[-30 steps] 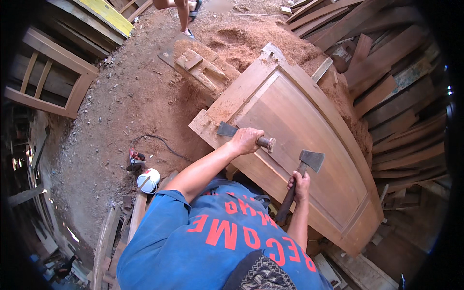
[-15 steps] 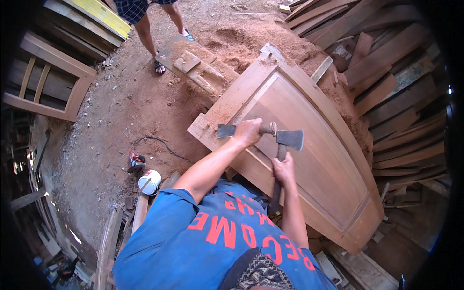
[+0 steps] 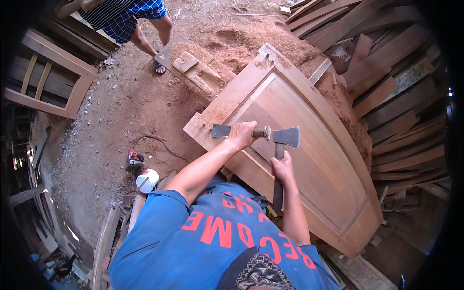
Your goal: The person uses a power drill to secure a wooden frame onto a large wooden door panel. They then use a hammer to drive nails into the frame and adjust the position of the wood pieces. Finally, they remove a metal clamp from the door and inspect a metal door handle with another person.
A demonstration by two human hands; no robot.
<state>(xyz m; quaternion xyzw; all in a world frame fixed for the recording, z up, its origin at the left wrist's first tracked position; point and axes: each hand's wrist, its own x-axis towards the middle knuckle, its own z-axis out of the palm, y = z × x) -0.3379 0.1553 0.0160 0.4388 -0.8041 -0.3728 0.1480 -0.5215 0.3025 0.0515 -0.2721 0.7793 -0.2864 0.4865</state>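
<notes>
My left hand [image 3: 241, 136] is closed round a wide chisel, whose flat metal blade [image 3: 220, 130] points left and whose round wooden handle end [image 3: 261, 132] sticks out on the right. My right hand [image 3: 283, 167] grips the dark handle of a hatchet. The hatchet's head [image 3: 287, 137] is raised close beside the chisel's handle end, with a narrow gap between them. Beneath both hands lies a large wooden door panel [image 3: 309, 159] with a raised frame and one curved side. Sawdust and shavings lie on its left end, near the chisel blade.
Another person's leg [image 3: 144, 42] stands at the upper left, beside a board with wood pieces [image 3: 195, 70]. A white bucket [image 3: 148, 181] and a red power tool [image 3: 135, 160] with a cord sit at left. Stacked planks [image 3: 394, 63] fill the right; a slatted frame [image 3: 72, 96] leans far left.
Both my hands have shifted slightly left with the chisel and hatchet. More of the other person's clothing and a hand now show at the top left.
</notes>
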